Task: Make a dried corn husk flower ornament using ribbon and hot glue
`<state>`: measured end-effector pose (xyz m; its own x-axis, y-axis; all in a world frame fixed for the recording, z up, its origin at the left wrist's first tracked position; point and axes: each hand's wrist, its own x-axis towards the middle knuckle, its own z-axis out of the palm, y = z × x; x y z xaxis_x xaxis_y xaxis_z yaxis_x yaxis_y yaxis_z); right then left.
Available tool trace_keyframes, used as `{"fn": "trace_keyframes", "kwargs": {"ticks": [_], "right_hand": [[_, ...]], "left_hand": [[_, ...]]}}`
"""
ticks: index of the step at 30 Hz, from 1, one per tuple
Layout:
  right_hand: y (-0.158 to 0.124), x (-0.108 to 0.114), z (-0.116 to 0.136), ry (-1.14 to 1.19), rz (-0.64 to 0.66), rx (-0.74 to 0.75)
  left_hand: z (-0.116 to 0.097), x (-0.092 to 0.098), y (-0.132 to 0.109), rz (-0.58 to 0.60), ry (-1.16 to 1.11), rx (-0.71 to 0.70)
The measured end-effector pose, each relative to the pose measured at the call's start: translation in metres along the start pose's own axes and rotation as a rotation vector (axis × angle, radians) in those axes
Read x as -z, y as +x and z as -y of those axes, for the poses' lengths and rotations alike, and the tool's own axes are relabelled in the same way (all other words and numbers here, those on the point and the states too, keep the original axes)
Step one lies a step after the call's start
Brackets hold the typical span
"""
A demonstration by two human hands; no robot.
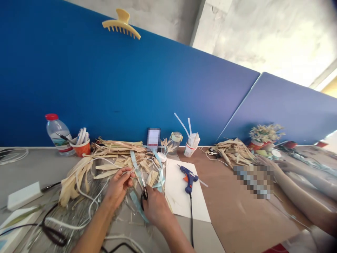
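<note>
My right hand (155,207) grips a pair of black-handled scissors (144,196), blades pointing up and away from me. Just to its left, the fingers of my left hand (120,184) are pinched together near the blades. A thin pale piece seems to stick out of that pinch, too small to name. Dried corn husks (79,175) spread behind and left of my hands, with cut husk pieces (152,178) beyond the scissors. Light blue ribbon (135,203) trails under and behind my right hand.
A blue glue gun (188,178) lies on white paper (176,202), its cord running toward me. Behind stand a bottle (58,135), an orange cup (81,147), a phone (154,138), a jar (175,140) and a cup of glue sticks (191,147). At right are another person's arms (297,196).
</note>
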<state>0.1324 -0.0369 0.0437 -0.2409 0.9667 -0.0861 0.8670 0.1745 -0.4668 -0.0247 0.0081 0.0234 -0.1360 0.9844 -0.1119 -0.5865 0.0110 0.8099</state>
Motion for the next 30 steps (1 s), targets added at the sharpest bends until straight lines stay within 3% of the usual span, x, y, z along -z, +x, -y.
{"fn": "trace_keyframes", "kwargs": {"ticks": [5, 11, 16, 22, 30], "right_hand": [[-0.005, 0.01, 0.004, 0.026, 0.052, 0.072], [0.015, 0.019, 0.01, 0.424, -0.274, 0.142], [0.032, 0.013, 0.008, 0.697, -0.357, 0.233], [0.043, 0.006, -0.002, 0.737, -0.393, 0.22], [0.044, 0.002, -0.008, 0.632, -0.34, 0.156]], "left_hand": [[-0.001, -0.001, -0.001, 0.114, -0.129, 0.055], [0.0, -0.006, -0.008, 0.239, -0.169, 0.148], [0.006, -0.009, -0.012, 0.306, -0.107, 0.212], [0.01, -0.008, -0.01, 0.366, 0.076, 0.211], [0.016, -0.009, -0.009, 0.273, 0.381, 0.091]]}}
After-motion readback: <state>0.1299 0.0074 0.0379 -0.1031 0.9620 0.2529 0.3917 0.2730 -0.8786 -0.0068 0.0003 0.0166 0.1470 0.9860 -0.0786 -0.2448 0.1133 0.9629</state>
